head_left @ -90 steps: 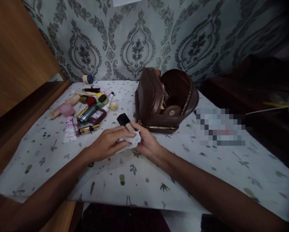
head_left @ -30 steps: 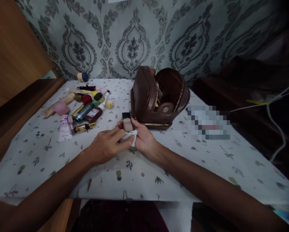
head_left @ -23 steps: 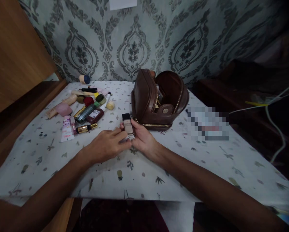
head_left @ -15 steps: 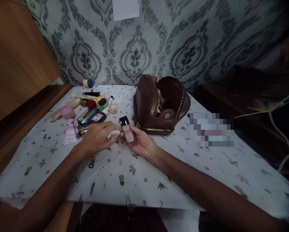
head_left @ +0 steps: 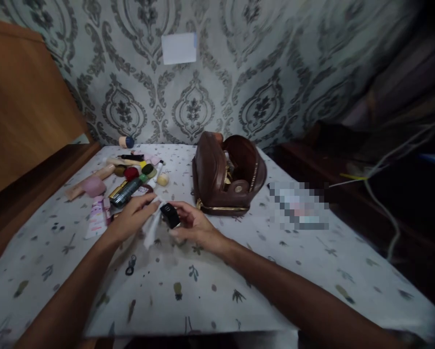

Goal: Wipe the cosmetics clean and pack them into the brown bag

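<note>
My right hand (head_left: 197, 227) is closed around a foundation bottle, its black cap (head_left: 170, 215) tipped toward me and its body mostly hidden by the fingers. A white tissue (head_left: 152, 230) hangs from my left hand (head_left: 135, 215), pinched by the fingers close against the cap. Just beyond my left hand lie a dark green-capped bottle (head_left: 127, 191), a white-and-pink tube (head_left: 96, 216) and other cosmetics. Behind my right hand stands a brown makeup bag (head_left: 217, 186) with its top unzipped and some items inside.
A pink makeup sponge (head_left: 93, 186), a red round pot (head_left: 131, 173) and brushes lie at the left on the patterned tablecloth (head_left: 217, 295). A blurred-out flat object (head_left: 299, 206) is at the right, near a white cable (head_left: 394, 223). A wooden cabinet (head_left: 28, 106) borders the left.
The bottle has turned in my right hand, so its cap now faces me instead of its front. The tissue, earlier bunched up, now hangs loose beside the cap. The camera view has shifted.
</note>
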{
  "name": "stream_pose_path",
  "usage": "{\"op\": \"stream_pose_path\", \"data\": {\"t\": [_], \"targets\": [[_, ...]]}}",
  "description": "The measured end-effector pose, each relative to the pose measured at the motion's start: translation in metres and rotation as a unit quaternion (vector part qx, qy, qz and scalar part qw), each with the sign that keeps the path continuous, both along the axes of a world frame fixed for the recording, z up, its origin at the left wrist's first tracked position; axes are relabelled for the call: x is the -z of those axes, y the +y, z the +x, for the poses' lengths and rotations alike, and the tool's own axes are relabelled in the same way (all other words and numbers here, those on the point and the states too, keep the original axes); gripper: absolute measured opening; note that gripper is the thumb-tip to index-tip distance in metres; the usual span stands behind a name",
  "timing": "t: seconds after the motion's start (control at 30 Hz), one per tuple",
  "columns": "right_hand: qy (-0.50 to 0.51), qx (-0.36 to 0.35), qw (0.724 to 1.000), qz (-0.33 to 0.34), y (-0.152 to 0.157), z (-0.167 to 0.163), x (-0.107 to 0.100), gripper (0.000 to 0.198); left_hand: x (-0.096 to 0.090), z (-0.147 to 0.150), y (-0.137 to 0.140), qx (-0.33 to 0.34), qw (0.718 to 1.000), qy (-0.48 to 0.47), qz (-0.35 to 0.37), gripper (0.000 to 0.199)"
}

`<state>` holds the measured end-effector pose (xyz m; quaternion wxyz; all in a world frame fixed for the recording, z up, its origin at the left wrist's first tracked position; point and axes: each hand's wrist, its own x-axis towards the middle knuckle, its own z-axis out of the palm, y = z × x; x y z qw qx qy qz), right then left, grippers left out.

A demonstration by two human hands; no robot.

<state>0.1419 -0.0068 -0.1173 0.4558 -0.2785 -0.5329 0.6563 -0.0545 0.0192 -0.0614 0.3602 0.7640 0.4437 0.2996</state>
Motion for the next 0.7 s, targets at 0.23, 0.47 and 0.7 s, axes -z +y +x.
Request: {"op": "stream_pose_path", "data": {"t": [0.23,0.47,0.7], "targets": [[-0.171,0.050,0.976,0.127,-0.012,0.023,-0.020,0.055,0.011,0.012,-0.006,0.028,0.997,0.071,0.013,0.037],[-0.233,0.049,0.966,0.102,-0.018,0.052,-0.042,0.039,0.029,0.016,-0.006,0.016,0.988,0.143,0.052,0.039],[-0.265,0.136,0.941,0.158,-0.001,0.116,-0.141,0.048,0.054,0.011,-0.004,0.007,0.987,0.123,0.104,0.035]]}}
